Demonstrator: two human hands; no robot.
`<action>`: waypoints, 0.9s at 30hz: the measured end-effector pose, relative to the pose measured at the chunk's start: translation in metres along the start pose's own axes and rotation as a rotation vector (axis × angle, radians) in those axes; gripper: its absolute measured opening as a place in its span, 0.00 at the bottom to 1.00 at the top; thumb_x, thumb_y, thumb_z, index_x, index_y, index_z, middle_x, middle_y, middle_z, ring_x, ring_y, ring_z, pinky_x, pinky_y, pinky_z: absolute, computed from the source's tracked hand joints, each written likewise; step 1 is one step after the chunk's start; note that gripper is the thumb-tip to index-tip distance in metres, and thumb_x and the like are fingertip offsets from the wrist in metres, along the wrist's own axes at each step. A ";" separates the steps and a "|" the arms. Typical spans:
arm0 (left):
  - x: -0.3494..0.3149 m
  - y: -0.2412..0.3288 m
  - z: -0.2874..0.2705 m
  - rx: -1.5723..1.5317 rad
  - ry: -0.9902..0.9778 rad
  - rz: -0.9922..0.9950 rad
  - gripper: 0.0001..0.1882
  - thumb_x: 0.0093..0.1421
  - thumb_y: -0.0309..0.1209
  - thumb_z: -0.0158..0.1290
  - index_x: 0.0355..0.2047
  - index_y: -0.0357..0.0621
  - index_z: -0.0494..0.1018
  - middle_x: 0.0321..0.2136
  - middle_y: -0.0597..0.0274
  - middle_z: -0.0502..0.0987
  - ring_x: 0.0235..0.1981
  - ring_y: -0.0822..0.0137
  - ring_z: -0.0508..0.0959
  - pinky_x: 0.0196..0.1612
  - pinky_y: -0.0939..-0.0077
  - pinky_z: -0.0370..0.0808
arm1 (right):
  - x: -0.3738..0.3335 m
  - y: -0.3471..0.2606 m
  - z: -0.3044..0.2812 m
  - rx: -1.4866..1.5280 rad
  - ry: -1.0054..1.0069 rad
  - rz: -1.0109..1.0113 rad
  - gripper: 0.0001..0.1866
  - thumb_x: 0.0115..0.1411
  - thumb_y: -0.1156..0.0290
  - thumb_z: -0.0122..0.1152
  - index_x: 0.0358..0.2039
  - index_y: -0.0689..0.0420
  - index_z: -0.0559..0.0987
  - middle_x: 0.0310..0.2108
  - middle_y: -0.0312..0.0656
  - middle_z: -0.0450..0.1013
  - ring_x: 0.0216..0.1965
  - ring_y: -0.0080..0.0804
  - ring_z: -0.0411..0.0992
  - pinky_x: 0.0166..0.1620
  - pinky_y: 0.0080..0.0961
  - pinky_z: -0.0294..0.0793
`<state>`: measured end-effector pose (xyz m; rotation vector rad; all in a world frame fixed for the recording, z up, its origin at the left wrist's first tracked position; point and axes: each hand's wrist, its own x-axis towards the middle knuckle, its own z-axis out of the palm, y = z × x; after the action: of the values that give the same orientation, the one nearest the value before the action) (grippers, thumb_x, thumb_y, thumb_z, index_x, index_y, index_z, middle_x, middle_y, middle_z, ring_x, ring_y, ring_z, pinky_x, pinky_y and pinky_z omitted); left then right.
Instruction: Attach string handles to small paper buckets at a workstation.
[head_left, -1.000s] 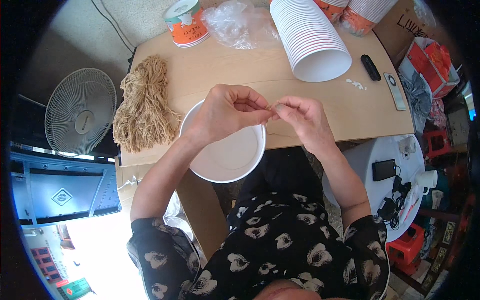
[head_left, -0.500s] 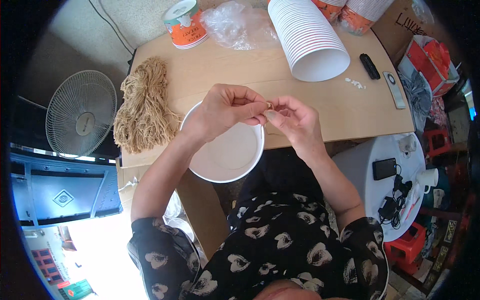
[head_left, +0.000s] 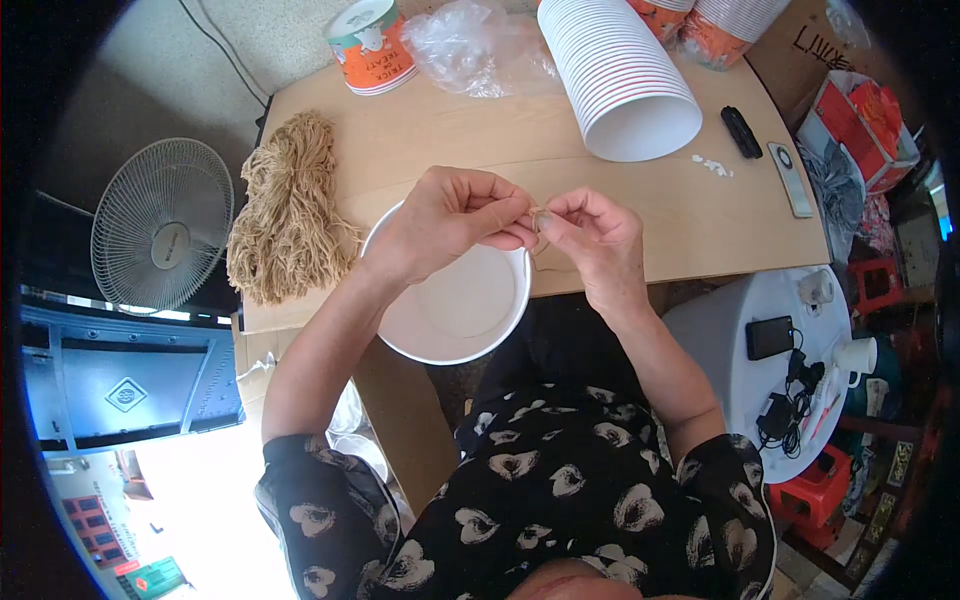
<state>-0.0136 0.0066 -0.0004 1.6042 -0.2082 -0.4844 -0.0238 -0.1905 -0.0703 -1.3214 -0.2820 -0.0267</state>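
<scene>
Apparently, fine cord work is under way at mid-frame. Left hand (head_left: 445, 225): thumb and forefinger pinched on a thin tan cord (head_left: 536, 213), wrist above the white tub (head_left: 450, 310). Right hand (head_left: 612, 245): thumb and forefinger nipping the same cord, tips just beside the left's.

Tub at centre, mouth facing the viewer, overlapping the front edge of the table (head_left: 420, 140); what bears its weight is hidden. A strand curves below the fingers near the tub's right rim; cannot tell whether it passes through the wall.

Bundle of tan cords (head_left: 285, 215) at left of frame. Nested white tubs (head_left: 612, 75) lie at upper right of centre; small white pieces (head_left: 712, 167) further right.

Step in hand, as judged: working the cord end, likely a knot or fastening. Next move calls for firm pinches and a gentle, even pull, tub kept steady.
</scene>
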 end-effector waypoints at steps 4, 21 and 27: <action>0.000 0.001 -0.001 -0.020 -0.017 -0.013 0.12 0.69 0.30 0.54 0.44 0.31 0.78 0.36 0.54 0.83 0.36 0.68 0.85 0.43 0.79 0.83 | -0.001 -0.003 0.002 0.058 0.005 0.038 0.04 0.60 0.76 0.68 0.33 0.61 0.80 0.29 0.32 0.77 0.32 0.13 0.72 0.36 0.12 0.71; 0.003 0.001 -0.007 -0.013 -0.105 -0.037 0.09 0.63 0.26 0.61 0.39 0.31 0.80 0.32 0.53 0.84 0.33 0.68 0.85 0.36 0.81 0.83 | 0.002 -0.007 -0.012 0.141 -0.156 0.130 0.03 0.58 0.79 0.68 0.33 0.62 0.81 0.30 0.34 0.78 0.32 0.14 0.73 0.36 0.13 0.72; 0.002 0.007 -0.006 0.017 -0.121 -0.064 0.09 0.62 0.25 0.61 0.38 0.30 0.80 0.32 0.53 0.84 0.33 0.71 0.85 0.37 0.83 0.83 | 0.002 -0.010 -0.015 0.024 -0.181 0.100 0.03 0.58 0.79 0.68 0.32 0.62 0.82 0.30 0.34 0.78 0.32 0.14 0.73 0.37 0.14 0.73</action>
<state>-0.0085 0.0110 0.0060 1.6029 -0.2526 -0.6313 -0.0207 -0.2067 -0.0632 -1.3142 -0.3684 0.1814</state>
